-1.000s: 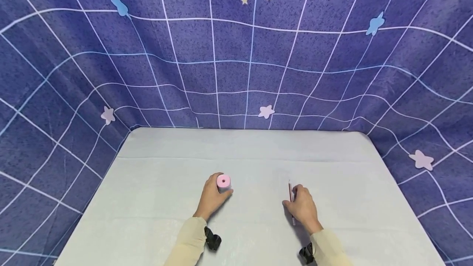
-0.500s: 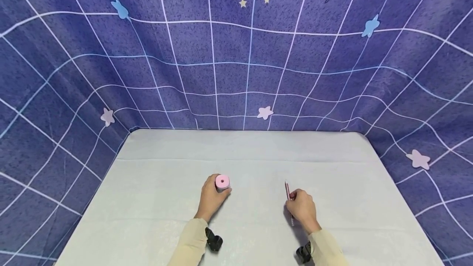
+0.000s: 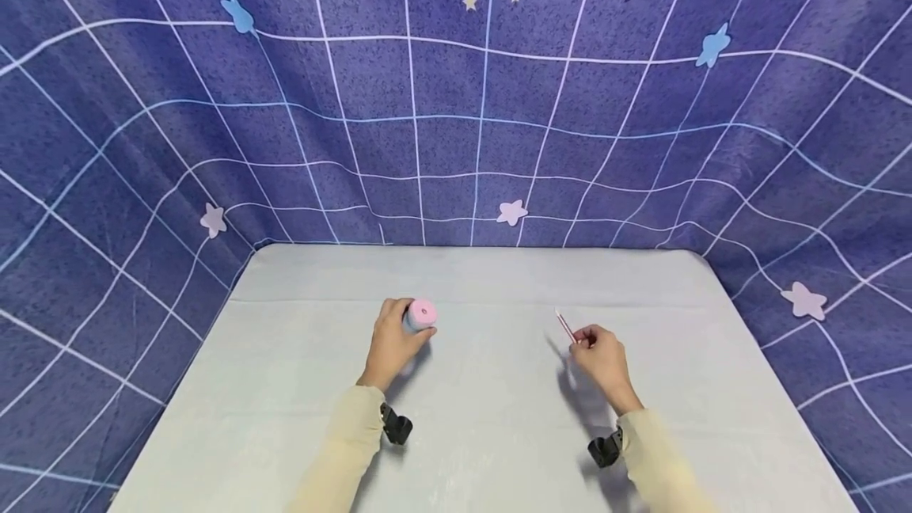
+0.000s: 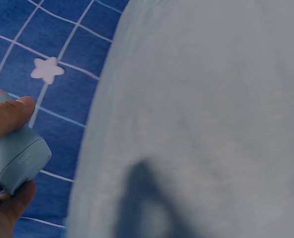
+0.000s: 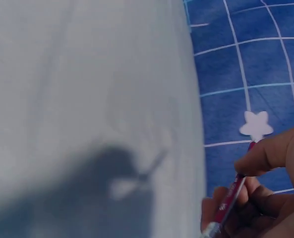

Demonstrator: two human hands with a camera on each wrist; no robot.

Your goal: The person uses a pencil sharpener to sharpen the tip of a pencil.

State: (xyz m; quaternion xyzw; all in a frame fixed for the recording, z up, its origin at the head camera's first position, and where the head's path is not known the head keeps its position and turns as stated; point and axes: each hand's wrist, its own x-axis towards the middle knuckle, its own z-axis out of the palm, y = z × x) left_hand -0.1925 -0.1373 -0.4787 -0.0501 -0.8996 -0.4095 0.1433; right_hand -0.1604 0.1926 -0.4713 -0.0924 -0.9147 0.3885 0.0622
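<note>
In the head view both forearms reach forward, hands well apart above the pale-covered table (image 3: pixel 484 402), shadows falling on the cloth. The left hand (image 3: pixel 390 345) curls round a pencil sharpener (image 3: pixel 421 317), thumb nearer the wearer, its pink, holed end facing upward. The right hand (image 3: pixel 602 357) pinches a pencil (image 3: pixel 567 328), which slants forward and leftward from the fingertips.

The left wrist view adds the sharpener's blue-grey rounded body with small lettering, hidden from above, gripped between thumb and fingers.

The right wrist view reveals the pencil's magenta shaft with pale markings and a whitish lower end; thumb and fingers clasp it.
</note>
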